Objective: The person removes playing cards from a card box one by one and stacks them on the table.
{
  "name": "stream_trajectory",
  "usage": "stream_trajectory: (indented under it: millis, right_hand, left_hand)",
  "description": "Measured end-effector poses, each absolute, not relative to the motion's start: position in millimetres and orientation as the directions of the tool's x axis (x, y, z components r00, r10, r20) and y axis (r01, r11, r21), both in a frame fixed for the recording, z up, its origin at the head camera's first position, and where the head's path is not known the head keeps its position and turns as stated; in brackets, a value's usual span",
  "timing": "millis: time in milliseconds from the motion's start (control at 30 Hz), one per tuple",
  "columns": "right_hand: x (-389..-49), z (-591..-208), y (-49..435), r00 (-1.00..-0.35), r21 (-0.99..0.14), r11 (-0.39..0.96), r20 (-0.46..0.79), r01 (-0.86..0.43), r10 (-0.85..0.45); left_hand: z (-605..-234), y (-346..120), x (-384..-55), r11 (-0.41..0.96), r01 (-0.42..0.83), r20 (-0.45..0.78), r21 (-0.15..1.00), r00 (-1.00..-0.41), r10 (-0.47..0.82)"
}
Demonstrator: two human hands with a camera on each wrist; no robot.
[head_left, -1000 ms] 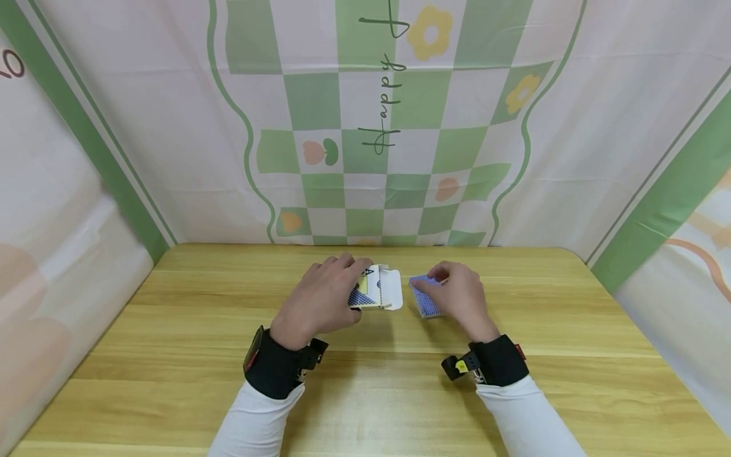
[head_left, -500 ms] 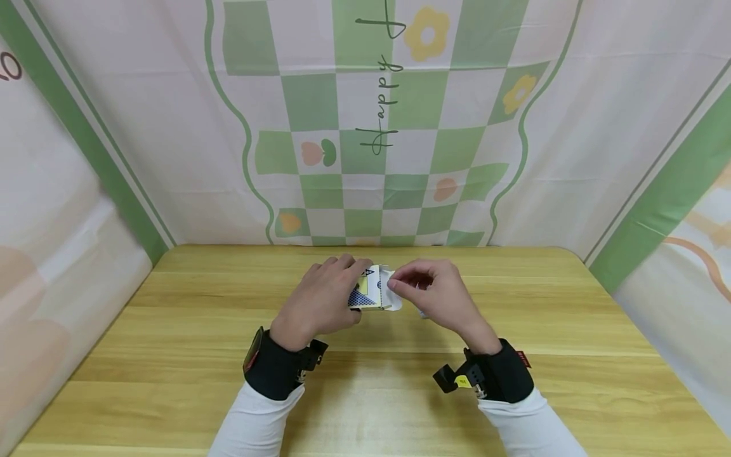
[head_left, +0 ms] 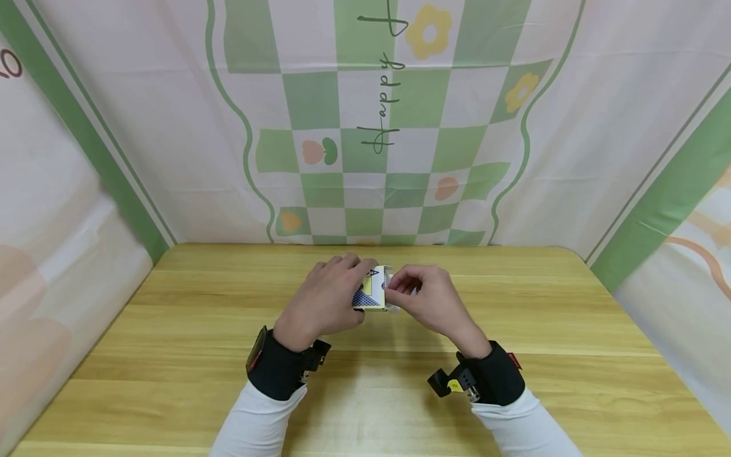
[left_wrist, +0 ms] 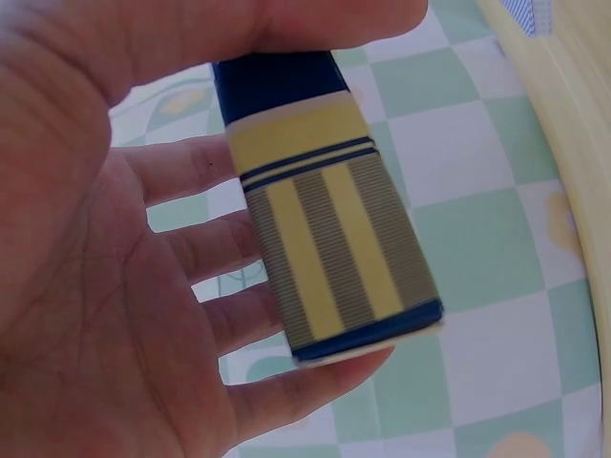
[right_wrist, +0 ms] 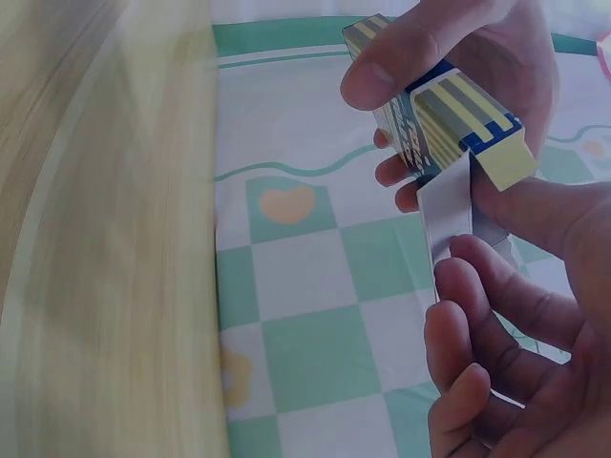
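Observation:
My left hand point(head_left: 328, 295) grips a playing card box point(head_left: 371, 291) above the table. Blue, white and yellow, the box has an "A" printed on its face, and its open end points toward my right hand point(head_left: 431, 298). In the right wrist view, that hand's thumb and fingertips pinch the white end flap point(right_wrist: 447, 205), beside a small yellow side tab point(right_wrist: 508, 164). The left wrist view shows the striped narrow side of the box, held between thumb and fingers. A deck of blue-backed cards point(left_wrist: 535, 13) lies on the table, mostly hidden by my right hand in the head view.
The light wooden table point(head_left: 365, 393) reaches back to a green-and-white checked curtain point(head_left: 365, 152). More curtain hangs at the left and right sides. Black straps with small cameras point(head_left: 448, 383) sit on both wrists.
My right hand has moved left from the card deck to the flap at the box's open end. My left hand keeps its grip on the box, shifted slightly right.

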State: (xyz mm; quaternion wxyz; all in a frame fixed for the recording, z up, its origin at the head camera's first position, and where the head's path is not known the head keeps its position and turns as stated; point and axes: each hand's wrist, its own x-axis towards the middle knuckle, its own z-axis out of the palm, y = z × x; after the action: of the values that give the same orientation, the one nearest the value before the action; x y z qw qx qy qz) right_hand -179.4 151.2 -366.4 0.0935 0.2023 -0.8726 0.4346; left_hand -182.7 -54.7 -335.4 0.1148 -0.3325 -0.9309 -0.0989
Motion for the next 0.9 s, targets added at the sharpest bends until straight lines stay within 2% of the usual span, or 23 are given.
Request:
stream_trajectory:
  millis: [267,733,900]
  right_hand:
    - [-178.8,-364.3,150.3,-0.909,-0.734,0.537,0.315,-0.415,-0.272]
    - [-182.4,-356.3,163.8,-0.923,-0.867,0.351,0.262,-0.354,-0.283]
    - [-182.0,-351.7,171.1,-0.916,-0.865,0.350,0.255,-0.359,-0.310]
  left_hand:
    - [-335.4,-55.2,-183.4,0.763,0.639,0.280,0.099,-0.754,0.594]
    - [-334.1,-56.0,-184.2,0.775,0.623,0.257,0.102,-0.770,0.585]
    - [-333.2,-57.7,-184.4,0.779,0.617,0.260,0.108,-0.774,0.577]
